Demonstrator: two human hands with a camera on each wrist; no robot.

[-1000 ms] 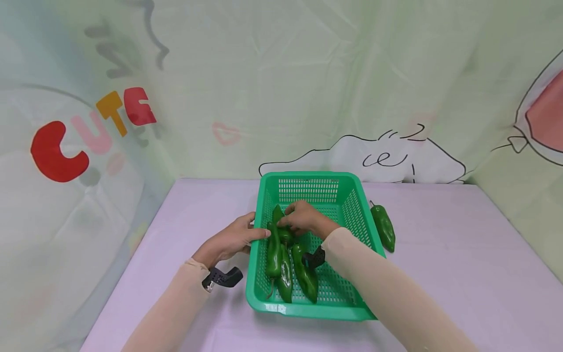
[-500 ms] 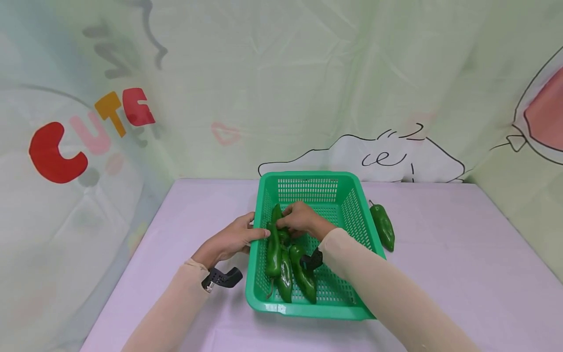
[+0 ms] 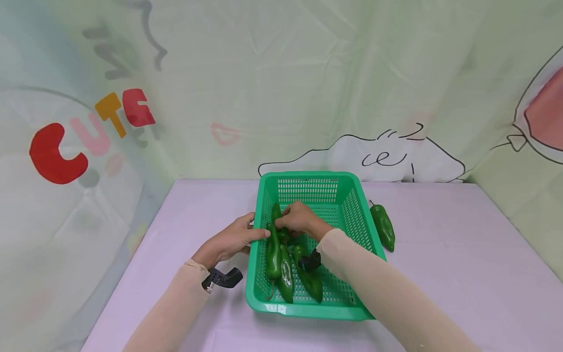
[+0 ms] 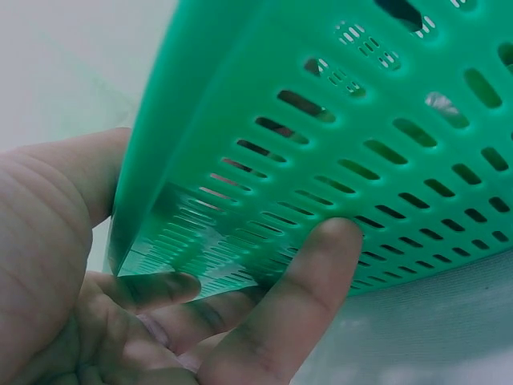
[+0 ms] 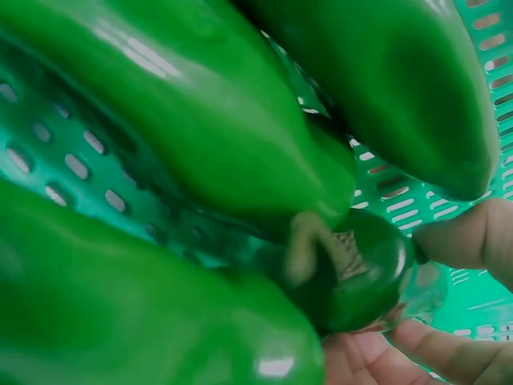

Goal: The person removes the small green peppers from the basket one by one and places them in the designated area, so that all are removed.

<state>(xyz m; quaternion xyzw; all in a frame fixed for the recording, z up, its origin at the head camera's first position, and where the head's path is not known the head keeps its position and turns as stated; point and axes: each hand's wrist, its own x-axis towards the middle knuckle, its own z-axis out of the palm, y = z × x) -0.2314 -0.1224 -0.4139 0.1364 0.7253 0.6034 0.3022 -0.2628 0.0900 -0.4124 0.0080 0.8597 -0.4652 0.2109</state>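
A green plastic basket (image 3: 310,309) with slotted walls stands on the table. My left hand (image 3: 230,238) grips its left rim, thumb over the edge; in the left wrist view the fingers (image 4: 292,309) lie along the outer wall. Inside, my right hand (image 3: 301,217) holds a green pepper (image 5: 369,273) by its stem end, near the left wall. Much of that pepper is hidden by the hand and its neighbours. Other long green peppers lie close by: one along the left wall (image 3: 273,254), one beside it (image 3: 286,276), and one further right (image 3: 310,281).
Another green pepper (image 3: 383,227) lies on the table outside the basket, by its right wall. A pale lilac cloth (image 3: 448,264) covers the table. Behind the basket hangs a printed pale green curtain (image 3: 308,98).
My right hand has shifted slightly left within the basket. The lower end of the rightmost pepper inside has swung a little to the right. My left hand and the basket stay put.
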